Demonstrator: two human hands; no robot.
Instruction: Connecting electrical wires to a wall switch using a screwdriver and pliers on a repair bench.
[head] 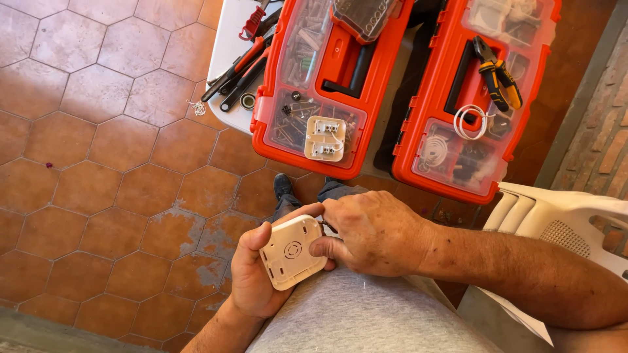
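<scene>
Currently your left hand (252,278) cups the small white square plastic cover (292,252) above your lap, fingers wrapped round its edge. Your right hand (373,232) pinches its right edge; keep the cover braced flat in your palm and press gently.

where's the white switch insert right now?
In the head view, the white switch insert lies on the clear lid of the left red toolbox, at its near corner, up and away from both hands, which hold a white square cover.
</scene>
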